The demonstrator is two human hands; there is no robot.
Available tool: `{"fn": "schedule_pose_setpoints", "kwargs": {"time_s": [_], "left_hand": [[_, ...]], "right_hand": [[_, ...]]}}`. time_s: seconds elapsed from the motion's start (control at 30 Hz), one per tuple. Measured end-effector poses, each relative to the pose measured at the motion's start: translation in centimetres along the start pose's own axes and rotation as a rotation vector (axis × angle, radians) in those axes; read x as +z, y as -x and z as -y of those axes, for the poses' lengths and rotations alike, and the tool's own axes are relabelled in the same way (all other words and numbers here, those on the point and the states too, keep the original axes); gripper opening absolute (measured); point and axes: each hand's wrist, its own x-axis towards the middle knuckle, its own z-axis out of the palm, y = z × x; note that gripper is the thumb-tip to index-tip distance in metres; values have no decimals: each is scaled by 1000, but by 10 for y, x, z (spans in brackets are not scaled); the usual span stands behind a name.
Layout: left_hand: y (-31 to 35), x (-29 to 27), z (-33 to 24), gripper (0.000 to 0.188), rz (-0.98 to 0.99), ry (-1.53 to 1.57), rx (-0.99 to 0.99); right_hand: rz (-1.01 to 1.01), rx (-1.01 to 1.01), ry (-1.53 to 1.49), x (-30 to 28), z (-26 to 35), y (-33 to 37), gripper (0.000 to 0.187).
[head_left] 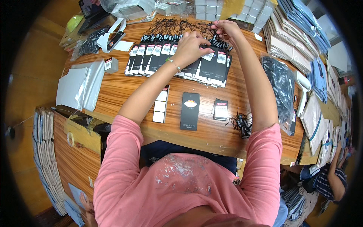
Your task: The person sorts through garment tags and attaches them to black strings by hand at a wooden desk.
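Observation:
Black hang tags with white barcode labels lie in an overlapping row across the table, their black cords spread out above them. My left hand rests over the row's right part, thumb and fingers apart, the thumb touching a tag's label. At the row's far right end, my right hand has its fingers curled together around some cords; the fingertips are partly hidden. Nearer to me lie a single black tag with a rainbow print, a tag strip with white labels and a small stack of label cards.
A bundle of black cords lies by my right elbow. To the right are a clear bag of black cord seals, a white handheld scanner and piled packed garments. White sheets lie left; small white boxes stand behind.

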Motion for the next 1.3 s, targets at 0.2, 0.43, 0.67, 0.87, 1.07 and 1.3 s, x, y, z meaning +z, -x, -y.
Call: {"fn": "schedule_pose_setpoints", "kwargs": {"time_s": [0.2,0.43,0.67,0.87,1.07,1.3], "left_hand": [[15,-32,-2,36,-115,8,15],[75,-89,12,34,26,106,-131],[135,-115,15,33,368,305,-298],[161,-98,-17,41,197,190,-161],[151,-56,-46,47,120,94,-51],[150,-52,-41,42,176,89,-23]], "right_hand": [[-136,11,133,0,-8,-21,10],[-180,-89,33,-9,-8,-27,29],[-85,-483,545,-38,15,8,32],[344,-457,679,26,39,172,16],[247,-302,1105,10,-1,243,25],[187,-283,1167,2,-24,259,33]]}}
